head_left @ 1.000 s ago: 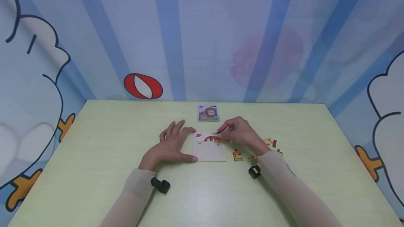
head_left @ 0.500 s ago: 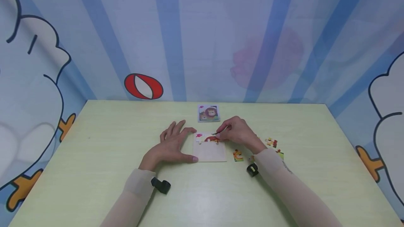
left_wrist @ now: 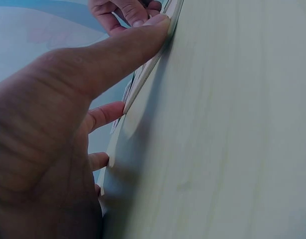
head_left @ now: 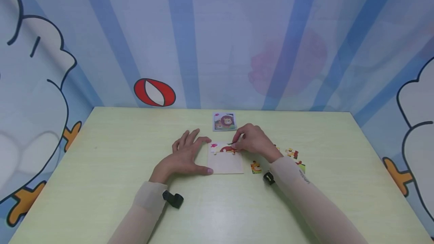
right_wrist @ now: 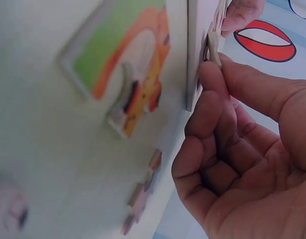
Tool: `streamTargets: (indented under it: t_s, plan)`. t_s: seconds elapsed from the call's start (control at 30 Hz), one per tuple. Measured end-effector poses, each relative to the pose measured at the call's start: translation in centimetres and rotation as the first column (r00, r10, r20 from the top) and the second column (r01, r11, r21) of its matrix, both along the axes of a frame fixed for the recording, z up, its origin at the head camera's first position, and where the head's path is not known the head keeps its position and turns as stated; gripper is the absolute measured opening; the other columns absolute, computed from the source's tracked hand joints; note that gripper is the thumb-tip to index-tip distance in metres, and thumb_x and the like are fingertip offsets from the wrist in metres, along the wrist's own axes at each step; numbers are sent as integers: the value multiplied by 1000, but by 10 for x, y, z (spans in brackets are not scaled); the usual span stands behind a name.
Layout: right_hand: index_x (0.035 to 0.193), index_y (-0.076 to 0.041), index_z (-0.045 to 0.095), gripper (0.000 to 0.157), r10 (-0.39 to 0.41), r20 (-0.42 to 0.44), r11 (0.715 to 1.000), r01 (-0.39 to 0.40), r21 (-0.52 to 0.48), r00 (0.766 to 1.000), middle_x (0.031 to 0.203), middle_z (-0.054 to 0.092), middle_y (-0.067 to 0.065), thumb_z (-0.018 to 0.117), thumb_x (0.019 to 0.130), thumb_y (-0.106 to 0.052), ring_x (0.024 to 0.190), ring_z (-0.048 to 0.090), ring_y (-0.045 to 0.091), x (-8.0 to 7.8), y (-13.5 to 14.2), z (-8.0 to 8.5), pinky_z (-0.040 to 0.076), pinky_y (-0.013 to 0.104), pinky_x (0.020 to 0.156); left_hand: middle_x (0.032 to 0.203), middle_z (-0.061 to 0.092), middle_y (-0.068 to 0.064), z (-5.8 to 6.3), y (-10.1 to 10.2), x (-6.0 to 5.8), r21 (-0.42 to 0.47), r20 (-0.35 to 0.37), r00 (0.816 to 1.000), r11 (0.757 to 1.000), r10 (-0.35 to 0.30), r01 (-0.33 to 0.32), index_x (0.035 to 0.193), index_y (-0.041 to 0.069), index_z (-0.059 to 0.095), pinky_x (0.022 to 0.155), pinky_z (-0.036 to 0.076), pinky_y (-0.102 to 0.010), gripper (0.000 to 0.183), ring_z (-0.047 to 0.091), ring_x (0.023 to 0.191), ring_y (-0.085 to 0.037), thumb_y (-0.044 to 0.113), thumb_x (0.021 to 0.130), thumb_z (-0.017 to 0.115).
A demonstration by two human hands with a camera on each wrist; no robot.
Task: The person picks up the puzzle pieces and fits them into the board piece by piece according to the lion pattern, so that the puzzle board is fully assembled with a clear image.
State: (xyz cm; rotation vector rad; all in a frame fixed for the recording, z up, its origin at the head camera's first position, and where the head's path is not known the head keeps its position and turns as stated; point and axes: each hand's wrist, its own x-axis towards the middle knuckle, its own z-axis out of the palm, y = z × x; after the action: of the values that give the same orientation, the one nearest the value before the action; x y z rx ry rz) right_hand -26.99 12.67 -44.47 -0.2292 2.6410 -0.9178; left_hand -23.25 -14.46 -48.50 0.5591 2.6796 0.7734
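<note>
A pale square puzzle board (head_left: 225, 165) lies on the table, with joined jigsaw pieces (head_left: 214, 147) along its far edge. My left hand (head_left: 184, 157) is spread at the board's left side; its thumb touches the near corner and its index finger the far corner, as the left wrist view shows too. Over the board's far right part, my right hand (head_left: 254, 140) pinches a puzzle piece (right_wrist: 214, 47) between thumb and index finger. In the right wrist view its other fingers are curled in. The fingers hide most of that piece in the head view.
Loose puzzle pieces lie right of the board: an orange one (head_left: 255, 167), a red and yellow one (head_left: 291, 153) and a green-edged one (head_left: 301, 166). A lion picture card (head_left: 224, 121) lies beyond the board. A striped blue curtain (head_left: 217, 40) hangs behind the table (head_left: 135, 134).
The right wrist and forearm have swung slightly left and away, while the pinching fingertips stay over the board's far right part with the piece. The left hand has kept its place.
</note>
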Motion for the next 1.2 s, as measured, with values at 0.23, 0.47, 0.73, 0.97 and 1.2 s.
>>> streamTargets:
  t_s: [0.23,0.47,0.73,0.97,1.2]
  plan:
    - [90,-17,82,7,9,-19,997,-8,72,1000,79,68,3,85,92,-23,68,56,19,-1,-3,1,43,28,62,183,3,-10,0,0,1,18,12,1000,1000,8,-8,160,34,40,130,1,-73,97,-7,168,-44,57,79,88]
    - [89,-16,81,8,14,-39,995,-10,99,999,82,70,4,85,93,-23,69,56,20,0,-5,2,42,28,62,183,3,-10,0,0,1,20,9,1000,1000,4,-4,160,34,40,130,1,-74,97,-8,168,-43,58,79,88]
    - [90,-16,81,9,25,-52,996,-21,83,998,78,69,3,85,92,-24,67,55,19,1,-2,1,42,28,61,183,3,-9,0,0,1,16,11,1000,1000,9,-9,160,34,40,130,0,-73,97,-8,168,-43,57,79,88]
    - [100,-21,82,9,-12,-32,1000,11,-20,999,83,71,6,80,96,-28,66,55,20,1,12,3,45,32,57,183,4,-9,-2,0,0,22,3,1000,1000,7,-8,160,34,41,130,1,-73,98,-7,168,-43,56,78,89]
    - [116,-20,80,21,-48,33,987,53,-150,998,96,79,11,77,99,-31,64,60,27,3,33,12,50,38,55,183,4,-12,0,0,1,2,4,1000,1000,-5,5,160,31,40,129,3,-74,98,-7,168,-46,55,79,89]
